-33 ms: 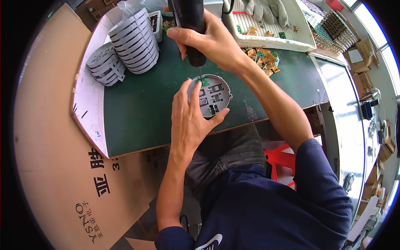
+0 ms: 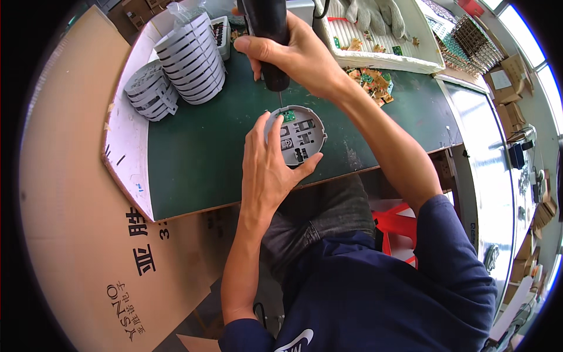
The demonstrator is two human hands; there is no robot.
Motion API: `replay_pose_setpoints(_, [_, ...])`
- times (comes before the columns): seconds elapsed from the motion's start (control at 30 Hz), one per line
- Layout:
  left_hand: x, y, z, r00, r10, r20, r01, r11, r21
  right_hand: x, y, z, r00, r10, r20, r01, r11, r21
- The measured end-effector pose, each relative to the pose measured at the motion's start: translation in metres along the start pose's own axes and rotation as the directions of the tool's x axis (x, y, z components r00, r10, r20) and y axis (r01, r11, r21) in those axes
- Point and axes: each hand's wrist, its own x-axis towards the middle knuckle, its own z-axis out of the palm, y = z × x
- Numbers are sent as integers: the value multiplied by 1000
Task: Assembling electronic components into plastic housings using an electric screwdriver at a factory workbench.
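Gray housing (image 2: 295, 132) is held by wide-spread left fingers (image 2: 274, 139); right fingers (image 2: 262, 50) wrap a black driver (image 2: 273, 73).

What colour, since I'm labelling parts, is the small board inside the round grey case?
The small board is green; the head view shows it.

Right hand (image 2: 296, 56) clenched in a full wrap grip, thumb (image 2: 258, 48) laid across to the left; other fingers mostly hidden behind. Right forearm (image 2: 390, 132) angles from the grip down-right to a bent elbow. Left hand (image 2: 264, 161) sits just below the grip, back up, fingers arched up toward it, thumb out to the right, making a C-shaped hold. Left forearm (image 2: 239, 264) runs farther below, bare.
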Motion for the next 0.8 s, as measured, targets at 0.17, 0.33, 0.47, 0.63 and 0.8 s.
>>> replay_pose_setpoints(0.17, [-10,-3,-18,987,-6,-158,-11,994,-106,-25,-6,-5,997,67,-41,-77,922,-379])
replay_pose_setpoints(0.33, [-18,-3,-22,902,150,-405,-237,956,-175,-116,-12,3,807,570,156,-590,766,254])
replay_pose_setpoints(0.47, [-21,-6,-18,908,167,-384,-287,916,-281,-136,-5,10,739,566,366,-657,487,575])
replay_pose_setpoints(0.63, [-24,-7,-16,921,191,-338,-292,915,-277,-135,-14,25,865,374,334,-501,613,611])
replay_pose_setpoints(0.8, [-31,-5,-23,961,151,-233,-208,947,-244,-126,-9,15,920,336,202,-317,941,-122])
